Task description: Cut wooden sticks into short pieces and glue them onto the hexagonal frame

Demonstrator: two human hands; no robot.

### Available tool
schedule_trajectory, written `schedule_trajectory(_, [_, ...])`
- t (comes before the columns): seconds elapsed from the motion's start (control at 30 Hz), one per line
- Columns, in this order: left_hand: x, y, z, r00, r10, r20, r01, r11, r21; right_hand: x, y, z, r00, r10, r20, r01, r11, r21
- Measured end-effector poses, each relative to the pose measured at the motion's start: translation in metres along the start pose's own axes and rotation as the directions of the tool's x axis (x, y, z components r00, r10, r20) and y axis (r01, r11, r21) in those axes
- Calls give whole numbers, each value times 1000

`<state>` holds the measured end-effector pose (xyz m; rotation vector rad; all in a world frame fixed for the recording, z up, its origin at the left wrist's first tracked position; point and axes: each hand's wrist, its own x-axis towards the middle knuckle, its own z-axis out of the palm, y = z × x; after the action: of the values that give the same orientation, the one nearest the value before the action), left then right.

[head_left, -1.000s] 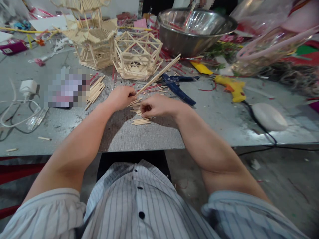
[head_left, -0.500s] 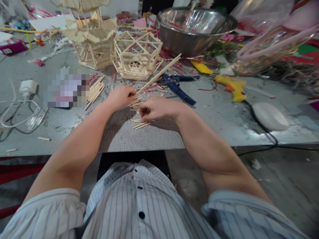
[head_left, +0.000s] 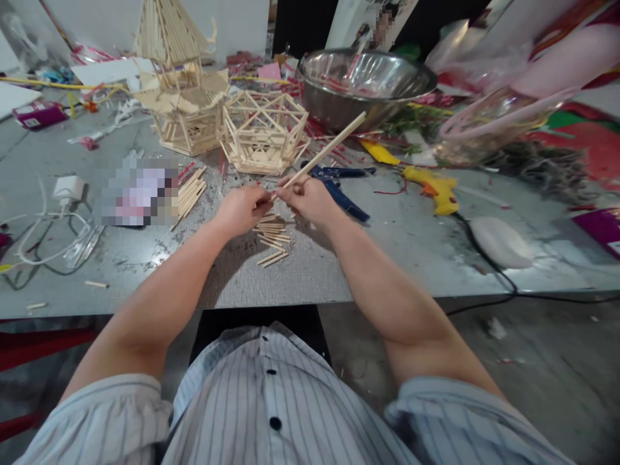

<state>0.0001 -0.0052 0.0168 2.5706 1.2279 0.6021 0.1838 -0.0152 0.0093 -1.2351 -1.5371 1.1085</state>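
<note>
Long thin wooden sticks point(head_left: 335, 144), pressed together, slant up to the right between my hands. My left hand point(head_left: 246, 208) is closed around their lower end. Just to the right, my right hand point(head_left: 305, 199) pinches the same sticks; its fingertips nearly meet those of the left. Short cut sticks point(head_left: 272, 234) lie in a loose pile on the table below my hands. Blue-handled pliers point(head_left: 346, 200) rest to the right, partly hidden behind my right hand. A bundle of short sticks point(head_left: 190, 197) lies left of my left hand.
Behind my hands stand an open stick frame point(head_left: 264, 132) and a tiered stick pagoda point(head_left: 181, 97). A steel bowl point(head_left: 363, 81) is at the back. A yellow glue gun point(head_left: 433, 187) with a black cord lies right; a white charger point(head_left: 70, 190) with cable lies left.
My right hand has moved up from the short-stick pile to the long sticks and now grips them beside my left hand. The view has tilted up slightly.
</note>
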Motion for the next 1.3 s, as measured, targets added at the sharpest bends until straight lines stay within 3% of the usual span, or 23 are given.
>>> schedule_trajectory(0.07, [-2,2,2,999,15,36,-16,1000,8,0,1,2,999,-40,33,37,996,78])
schedule_trajectory(0.3, [-5,2,4,995,47,82,-50,998,23,-3,3,5,997,-50,62,45,996,80])
schedule_trajectory(0.7, [-8,-21,13,992,93,-90,-88,994,61,-6,5,13,998,-68,-11,68,965,255])
schedule_trajectory(0.83, [-11,-22,14,990,110,-91,-103,992,77,-8,12,16,999,-34,-36,41,971,234])
schedule_trajectory(1.1, [-17,-19,15,977,171,-130,-160,983,92,-10,19,15,988,-107,-115,118,989,93])
schedule_trajectory(1.3, [-18,-20,19,971,168,-171,-160,985,57,-12,12,14,996,1,-86,17,977,212])
